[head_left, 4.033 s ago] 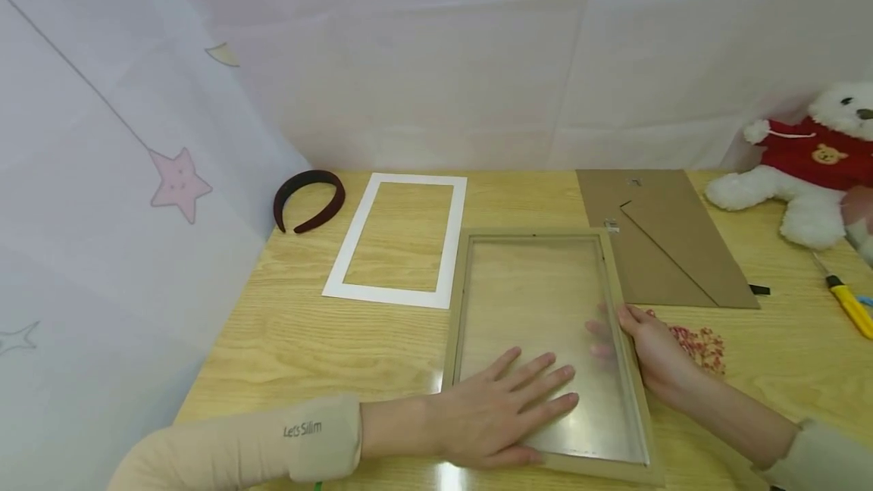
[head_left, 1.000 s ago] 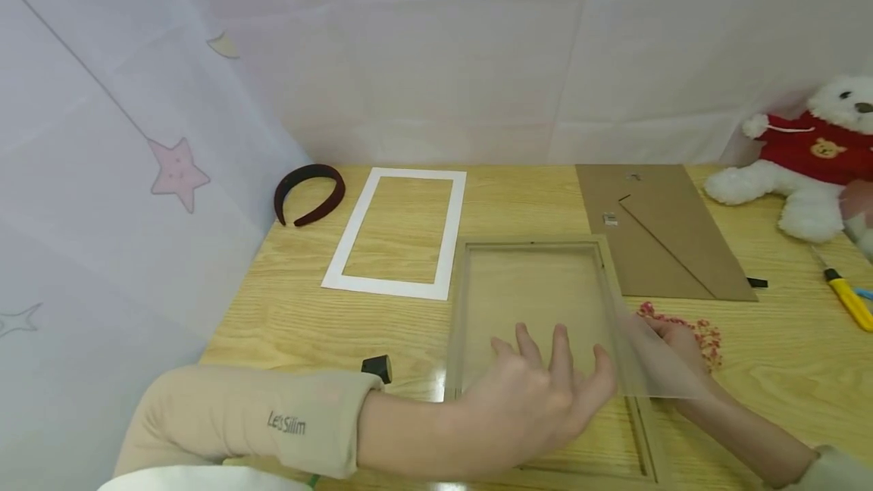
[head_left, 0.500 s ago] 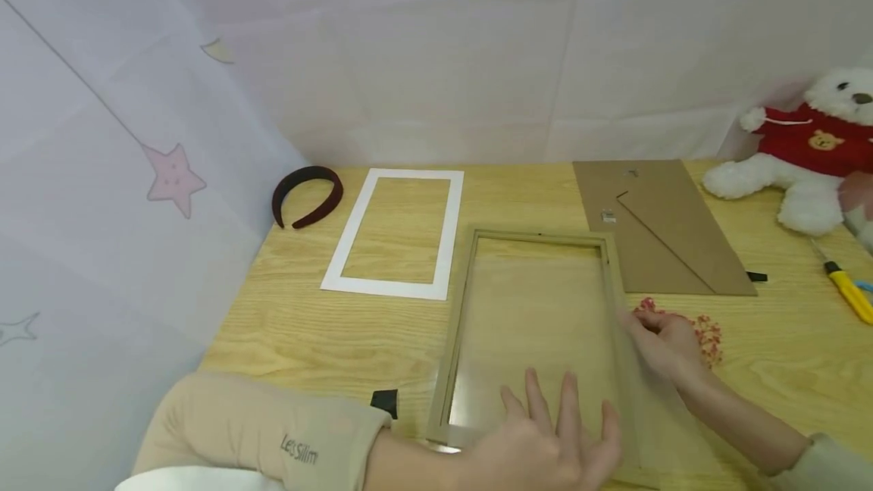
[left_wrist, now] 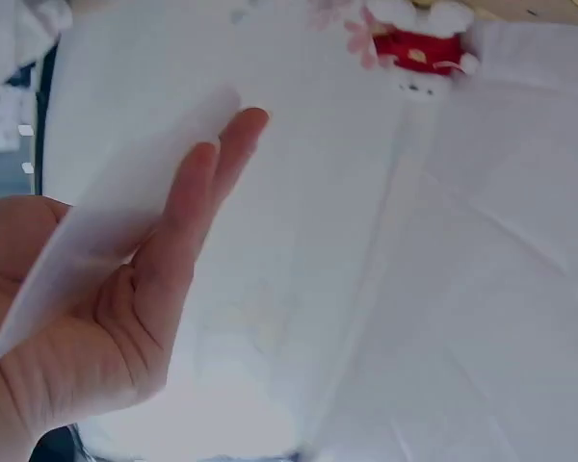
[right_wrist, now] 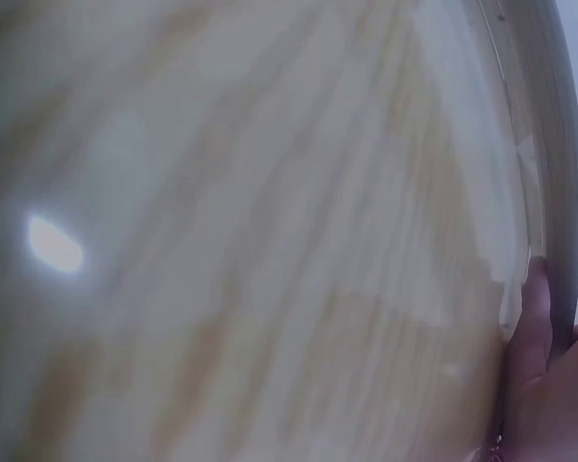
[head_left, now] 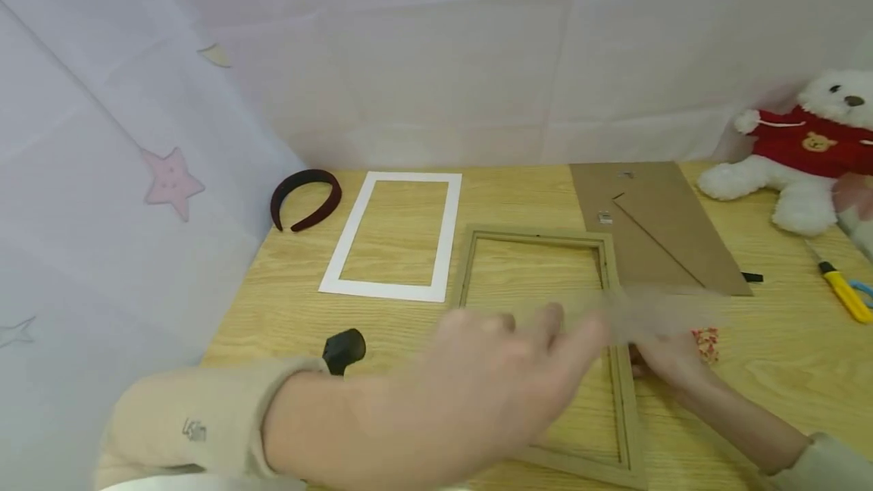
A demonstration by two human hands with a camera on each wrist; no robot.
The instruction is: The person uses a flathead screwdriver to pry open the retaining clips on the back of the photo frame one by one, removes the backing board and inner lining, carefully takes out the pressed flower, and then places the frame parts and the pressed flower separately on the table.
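My left hand (head_left: 498,377), blurred by motion, is above the picture frame (head_left: 627,430) and holds a clear plastic sheet (head_left: 671,311), which extends out to the right. In the left wrist view, the translucent sheet (left_wrist: 106,221) lies between the thumb and fingers of the left hand (left_wrist: 106,356). My right hand (head_left: 668,362) grips the frame's right side. The thumb of the right hand (right_wrist: 554,385) lies along the frame's border (right_wrist: 556,173) in the right wrist view. Bare tabletop shows through the frame's opening. The left forearm hides its lower left corner.
A white mat (head_left: 382,290) and a dark headband (head_left: 327,207) lie at back left. A brown backing board (head_left: 655,226) is behind the frame. Pink dried flowers (head_left: 706,344) sit by the right hand. A yellow screwdriver (head_left: 846,294) and a white teddy bear (head_left: 805,173) are at right.
Four seconds ago the left palm lay flat on the sheet inside the frame. Now the sheet is lifted out in the left hand, moving up. The right hand stays at the frame's right side.
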